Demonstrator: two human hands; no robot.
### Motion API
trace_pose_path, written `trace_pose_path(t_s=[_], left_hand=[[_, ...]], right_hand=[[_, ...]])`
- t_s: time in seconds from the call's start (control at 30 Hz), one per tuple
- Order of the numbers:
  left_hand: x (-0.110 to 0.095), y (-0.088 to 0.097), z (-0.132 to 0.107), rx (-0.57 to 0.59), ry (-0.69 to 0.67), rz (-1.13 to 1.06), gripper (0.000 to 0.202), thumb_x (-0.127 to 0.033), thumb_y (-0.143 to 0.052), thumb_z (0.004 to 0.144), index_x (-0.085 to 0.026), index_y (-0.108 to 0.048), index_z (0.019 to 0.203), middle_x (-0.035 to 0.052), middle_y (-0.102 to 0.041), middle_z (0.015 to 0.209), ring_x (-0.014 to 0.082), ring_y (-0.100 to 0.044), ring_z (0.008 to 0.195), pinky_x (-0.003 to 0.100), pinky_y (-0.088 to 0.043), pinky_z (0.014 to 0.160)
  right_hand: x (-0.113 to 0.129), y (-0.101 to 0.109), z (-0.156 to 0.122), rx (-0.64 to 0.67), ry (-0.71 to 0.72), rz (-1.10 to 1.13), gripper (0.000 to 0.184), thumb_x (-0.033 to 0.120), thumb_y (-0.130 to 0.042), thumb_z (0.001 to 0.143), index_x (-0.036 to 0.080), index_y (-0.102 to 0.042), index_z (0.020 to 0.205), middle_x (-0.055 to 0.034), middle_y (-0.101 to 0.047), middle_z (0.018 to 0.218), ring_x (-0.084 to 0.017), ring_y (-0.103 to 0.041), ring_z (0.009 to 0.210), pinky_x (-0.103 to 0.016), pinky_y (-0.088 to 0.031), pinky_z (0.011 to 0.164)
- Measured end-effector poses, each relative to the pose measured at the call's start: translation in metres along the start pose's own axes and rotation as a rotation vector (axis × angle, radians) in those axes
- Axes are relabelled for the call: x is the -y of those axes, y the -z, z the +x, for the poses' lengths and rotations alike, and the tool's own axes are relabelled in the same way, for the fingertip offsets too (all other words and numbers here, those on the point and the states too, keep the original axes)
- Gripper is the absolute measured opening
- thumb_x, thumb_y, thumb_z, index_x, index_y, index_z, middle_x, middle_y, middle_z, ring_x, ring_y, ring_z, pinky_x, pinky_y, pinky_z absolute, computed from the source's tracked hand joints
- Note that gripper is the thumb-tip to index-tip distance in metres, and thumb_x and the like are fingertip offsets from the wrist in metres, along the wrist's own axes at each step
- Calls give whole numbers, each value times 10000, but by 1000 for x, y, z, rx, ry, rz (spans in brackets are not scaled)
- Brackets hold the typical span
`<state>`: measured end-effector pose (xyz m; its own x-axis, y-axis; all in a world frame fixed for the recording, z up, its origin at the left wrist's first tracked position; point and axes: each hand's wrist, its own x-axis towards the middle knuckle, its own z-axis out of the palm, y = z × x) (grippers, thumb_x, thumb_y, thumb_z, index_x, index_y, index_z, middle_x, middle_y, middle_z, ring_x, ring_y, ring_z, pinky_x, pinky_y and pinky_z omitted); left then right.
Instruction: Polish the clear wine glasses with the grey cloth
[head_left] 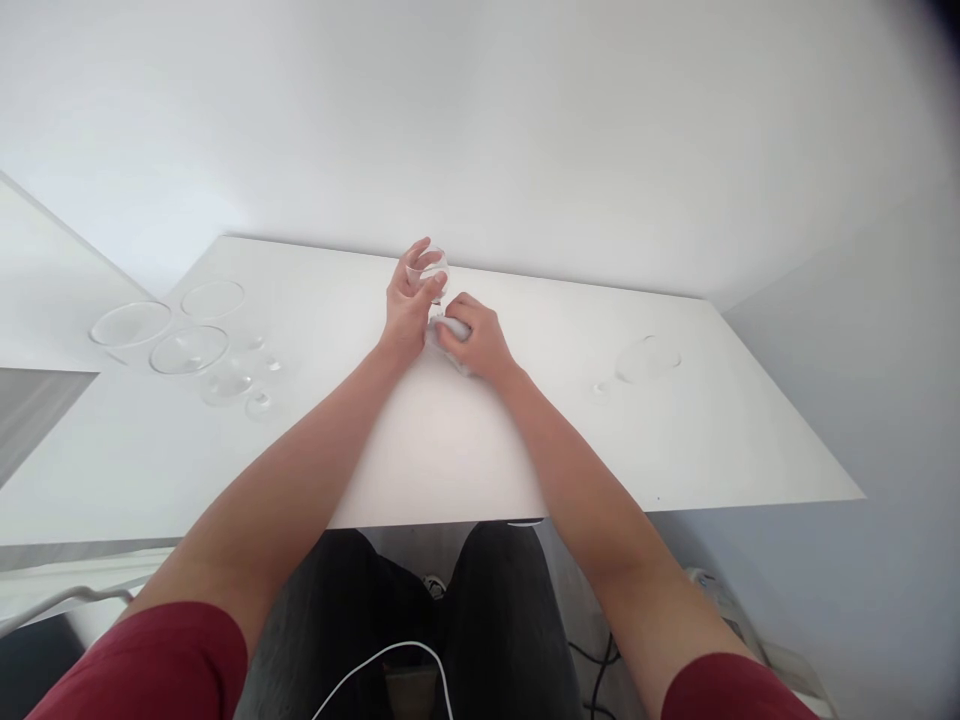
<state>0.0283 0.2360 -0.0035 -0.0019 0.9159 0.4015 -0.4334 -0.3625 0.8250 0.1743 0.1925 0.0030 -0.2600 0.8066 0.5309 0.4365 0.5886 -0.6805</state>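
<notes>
My left hand [411, 305] is closed around the bowl of a clear wine glass [429, 268], held over the back middle of the white table. The thumb and fingers wrap the bowl from the left, and its rim faces up. Just below and to the right, my right hand [474, 338] grips a crumpled white cloth [454, 328]. That cloth sits against the lower part of the glass, around the stem or foot; the fingers hide the exact contact.
On the left of the table [450, 450] several clear stemmed glasses [189, 350] stand close together. One more clear glass [649, 360] is on the right. A white wall [487, 130] rises behind the table's back edge. Below the front edge runs a white cable [405, 645].
</notes>
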Motion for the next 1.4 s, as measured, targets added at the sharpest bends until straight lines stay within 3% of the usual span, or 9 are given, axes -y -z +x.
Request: trace_pose_path(t_s=[0.17, 0.33, 0.43, 0.67, 1.13, 1.3, 1.4], left_hand=[[0, -2, -3, 84, -63, 116, 649, -640, -841, 749, -318, -660, 1284, 81, -632, 1417, 329, -537, 1417, 484, -446, 1169], [-2, -1, -6, 128, -35, 145, 701, -697, -794, 762, -329, -633, 1337, 92, -620, 1463, 346, -552, 1408, 514, -451, 1172], [-4, -2, -7, 145, -1, 145, 706, -677, -817, 749, -312, -641, 1327, 112, -623, 1465, 364, -567, 1393, 537, -448, 1169], [-6, -5, -6, 220, 16, 160, 750, -665, -832, 735, -307, -621, 1359, 125, -610, 1494, 371, -585, 1372, 549, -470, 1147], [-1, -6, -6, 237, 77, 144, 720, -593, -832, 776, -337, -574, 1397, 113, -530, 1576, 366, -509, 1453, 503, -475, 1137], [0, -5, -8, 143, 94, 168, 614, -643, -742, 845, -383, -548, 1366, 71, -416, 1655, 347, -494, 1458, 461, -502, 1083], [4, -5, -6, 108, 127, 186, 548, -670, -695, 868, -373, -562, 1309, 63, -437, 1624, 313, -560, 1382, 425, -528, 1027]], right_hand=[[16, -1, -3, 241, 55, 38, 172, 309, -528, 912, 210, -669, 922, -69, -690, 1058, -225, -643, 920, -353, -519, 842], [30, 5, -3, 331, -69, 67, 245, 304, -517, 917, 232, -682, 1084, -68, -693, 1243, -247, -648, 1101, -388, -537, 982], [30, 5, -2, 363, -88, 93, 261, 294, -532, 909, 226, -676, 1115, -75, -697, 1244, -262, -644, 1134, -427, -540, 1012], [21, 2, -2, 367, -66, 104, 262, 281, -529, 896, 207, -671, 1103, -72, -712, 1147, -251, -655, 1068, -419, -545, 991], [18, -4, -1, 357, -124, 7, 252, 297, -550, 883, 174, -685, 1057, -94, -715, 1071, -254, -658, 960, -390, -549, 878], [22, -4, -2, 335, -78, -155, 292, 336, -527, 926, 204, -688, 1131, -117, -639, 1279, -308, -598, 1151, -504, -488, 1041], [21, -7, -2, 271, -203, -372, 316, 376, -507, 962, 213, -672, 1176, -150, -583, 1327, -360, -536, 1228, -649, -406, 1094]])
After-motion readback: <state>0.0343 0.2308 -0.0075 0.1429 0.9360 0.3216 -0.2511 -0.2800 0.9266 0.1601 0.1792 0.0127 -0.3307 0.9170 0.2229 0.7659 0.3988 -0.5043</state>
